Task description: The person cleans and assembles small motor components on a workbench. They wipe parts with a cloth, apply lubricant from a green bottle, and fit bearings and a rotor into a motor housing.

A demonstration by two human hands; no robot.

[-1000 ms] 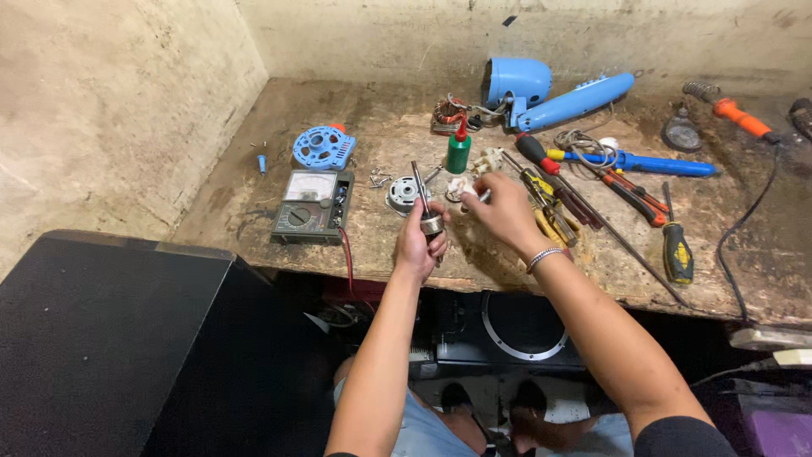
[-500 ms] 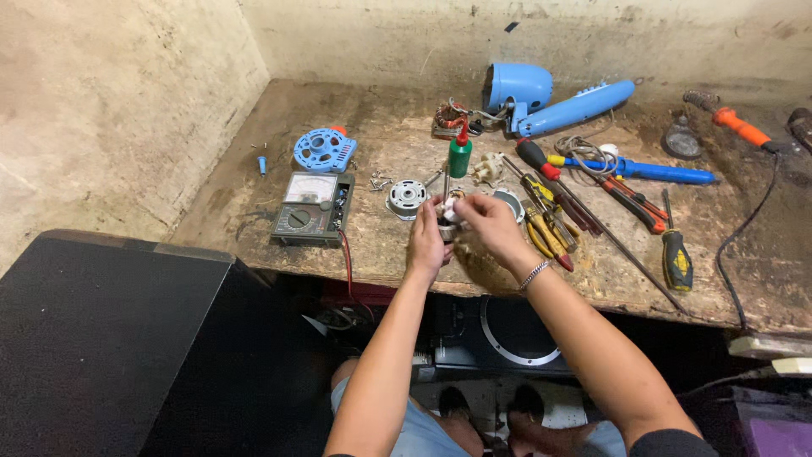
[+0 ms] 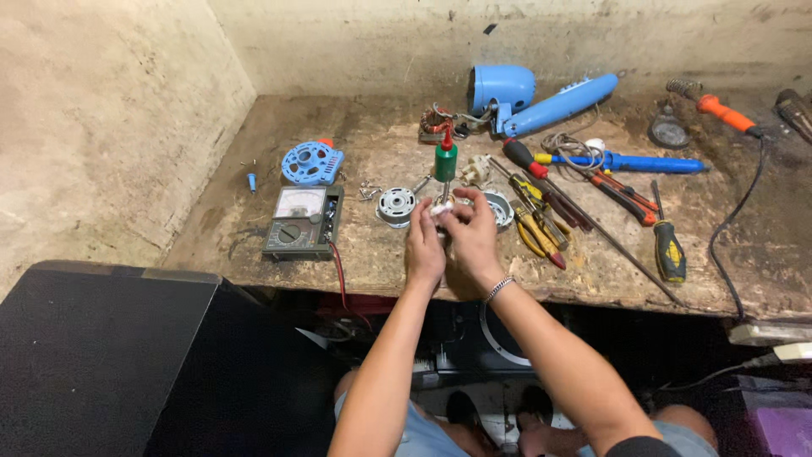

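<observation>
Both hands meet over the front of the worn wooden bench (image 3: 338,271). My left hand (image 3: 423,244) and my right hand (image 3: 470,241) pinch a small metal motor part with a thin shaft (image 3: 443,200) between the fingertips. Most of that part is hidden by my fingers. Just behind it stands a small green bottle with a red nozzle (image 3: 446,159). A round silver motor cap (image 3: 396,206) lies left of my hands. Another round metal piece (image 3: 501,209) lies to the right.
A multimeter (image 3: 303,223) with a red lead and a blue plastic grille (image 3: 312,162) lie at the left. A blue hair-dryer shell (image 3: 541,100), pliers (image 3: 540,228), screwdrivers (image 3: 668,245) and an orange soldering iron (image 3: 724,112) lie at the back and right. A black case (image 3: 93,355) sits lower left.
My hands have closed together around the small motor part and lifted it slightly toward the green bottle. The shaft now stands upright between my fingertips.
</observation>
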